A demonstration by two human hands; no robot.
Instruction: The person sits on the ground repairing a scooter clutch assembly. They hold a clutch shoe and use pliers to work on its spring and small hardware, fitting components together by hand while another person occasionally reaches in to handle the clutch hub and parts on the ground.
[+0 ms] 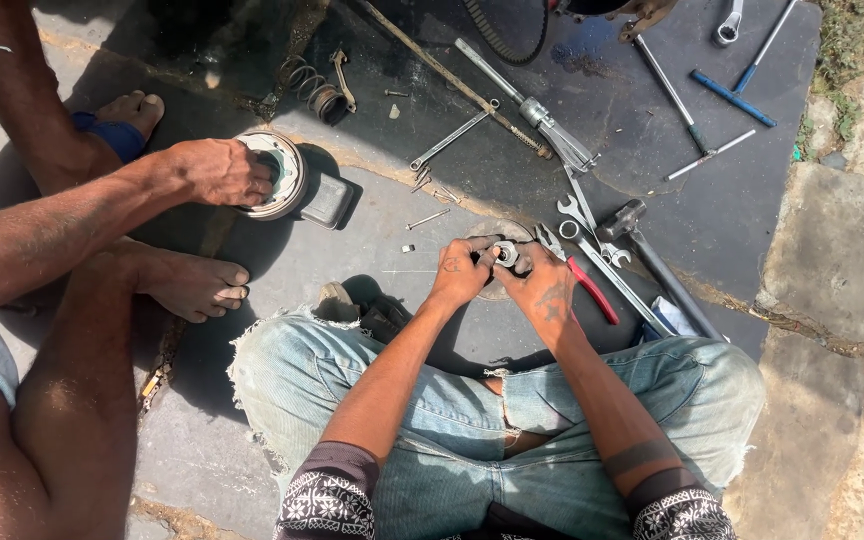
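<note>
A: Where's the part?
B: Centre of the frame — a small round silver metal ring (506, 254), pinched by curled fingers of the left hand (462, 270) and right hand (542, 285).
A: Handling?
B: Likely stiff, light, slippery — grip its rim.

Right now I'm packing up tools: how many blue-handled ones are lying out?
2. Both lie at the top right of the dark mat: one blue-handled tool lying flat, another blue-handled tool angled beside it near the grass. Others may be hidden.

Red-handled pliers (592, 290), blue-handled screwdriver (733, 98), faded blue torn jeans (432, 400), and black sleeves (327, 500) with white patterned cuffs.
</note>
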